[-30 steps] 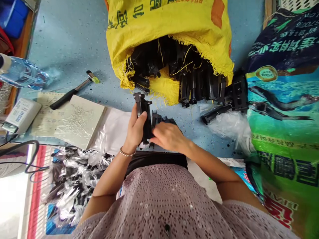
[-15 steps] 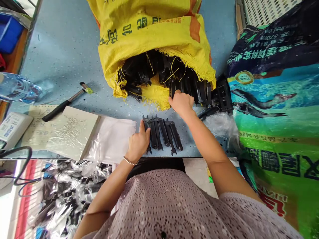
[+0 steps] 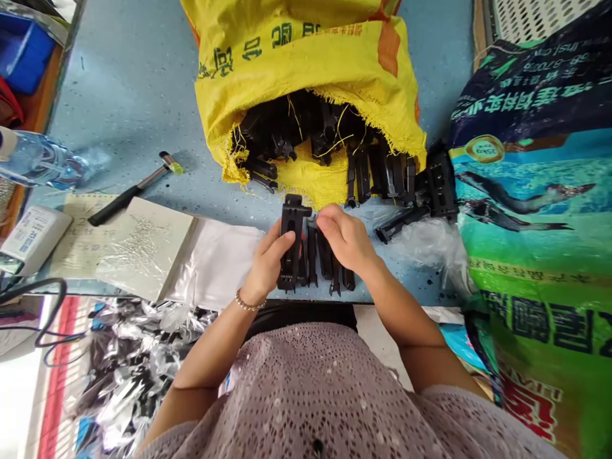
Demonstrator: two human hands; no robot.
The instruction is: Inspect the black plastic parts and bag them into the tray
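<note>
My left hand (image 3: 266, 262) holds a black plastic part (image 3: 291, 237) upright, its thumb across the face of it. Close to that part's upper right side is my right hand (image 3: 348, 237), its fingers pinched together; what is between them, if anything, is too small to make out. Below and between the hands, several black parts (image 3: 336, 274) lie in a row on the blue table (image 3: 138, 115). Beyond them is the open mouth of a yellow woven sack (image 3: 306, 70), filled with more black parts (image 3: 382, 172).
On the left are a hammer (image 3: 115, 207), a pad with tiny pins (image 3: 148, 245), white bags (image 3: 222, 258), a white device (image 3: 36, 239) and a water bottle (image 3: 38, 159). A green and blue sack (image 3: 530, 255) covers the right side.
My left hand has lifted from the row and now holds a black part. My right hand has come back from the sack's mouth to beside it. The view has shifted slightly.
</note>
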